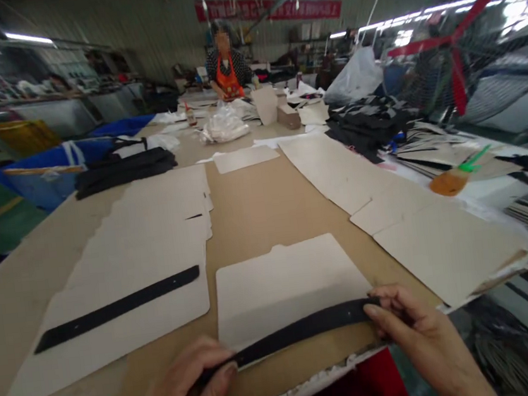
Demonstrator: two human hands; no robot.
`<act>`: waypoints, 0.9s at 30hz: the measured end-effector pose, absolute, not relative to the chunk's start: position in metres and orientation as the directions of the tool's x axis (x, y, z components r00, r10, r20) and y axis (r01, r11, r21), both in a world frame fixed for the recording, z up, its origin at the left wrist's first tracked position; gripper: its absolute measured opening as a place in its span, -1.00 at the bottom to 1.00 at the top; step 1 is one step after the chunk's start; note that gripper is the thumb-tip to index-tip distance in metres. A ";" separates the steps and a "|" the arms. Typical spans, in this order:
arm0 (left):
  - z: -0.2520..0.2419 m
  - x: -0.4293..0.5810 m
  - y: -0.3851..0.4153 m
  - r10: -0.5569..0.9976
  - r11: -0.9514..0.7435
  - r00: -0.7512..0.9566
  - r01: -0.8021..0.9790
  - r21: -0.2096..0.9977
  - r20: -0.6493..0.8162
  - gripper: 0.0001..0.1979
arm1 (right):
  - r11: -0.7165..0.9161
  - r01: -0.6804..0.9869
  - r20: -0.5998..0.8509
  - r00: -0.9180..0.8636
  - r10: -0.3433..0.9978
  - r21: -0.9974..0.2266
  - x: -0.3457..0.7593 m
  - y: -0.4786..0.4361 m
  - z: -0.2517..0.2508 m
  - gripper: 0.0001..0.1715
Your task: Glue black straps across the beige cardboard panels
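Note:
A long black strip point(302, 328) is stretched between my two hands, bowed slightly upward, over the near edge of a beige panel point(283, 285). My left hand point(194, 384) pinches its left end between thumb and fingers. At the other end, my right hand point(406, 318) grips the strip the same way. Whether the strip touches the panel, I cannot tell. To the left, a second black strip point(119, 306) lies across the nearest of several overlapping beige panels point(154, 236).
More beige panels point(429, 223) overlap along the right side. An orange bottle with a green nozzle point(450, 182) lies beyond them, near black pieces point(370, 122). Blue bins point(42, 179) stand left of the table. A person in an orange apron point(230, 78) is at the far end.

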State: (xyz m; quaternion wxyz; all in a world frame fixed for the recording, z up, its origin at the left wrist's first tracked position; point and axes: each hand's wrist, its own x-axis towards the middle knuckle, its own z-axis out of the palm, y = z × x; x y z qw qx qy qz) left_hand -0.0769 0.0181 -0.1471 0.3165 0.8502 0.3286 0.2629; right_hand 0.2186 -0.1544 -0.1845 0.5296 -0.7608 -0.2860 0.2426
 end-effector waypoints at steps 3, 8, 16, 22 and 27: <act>-0.147 -0.068 0.025 0.790 -0.482 0.596 0.462 0.744 0.142 -0.76 | -0.310 0.295 -0.011 0.708 0.706 -0.904 0.231 -0.140 -0.175 -0.55; -0.146 -0.052 0.038 0.863 -0.371 0.504 0.588 0.719 0.033 -0.64 | -0.335 0.410 0.029 0.668 0.744 -0.848 0.253 -0.105 -0.171 -0.58; -0.155 -0.037 0.049 0.857 -0.380 0.515 0.601 0.703 0.023 -0.66 | -0.383 0.445 0.027 0.680 0.733 -0.810 0.261 -0.084 -0.175 -0.57; -0.160 -0.036 0.052 0.855 -0.426 0.511 0.597 0.680 0.087 -0.66 | -0.434 0.462 0.017 0.700 0.714 -0.774 0.259 -0.081 -0.173 -0.57; -0.161 -0.035 0.054 0.867 -0.429 0.485 0.611 0.665 0.114 -0.66 | -0.437 0.479 0.045 0.711 0.702 -0.762 0.257 -0.078 -0.174 -0.63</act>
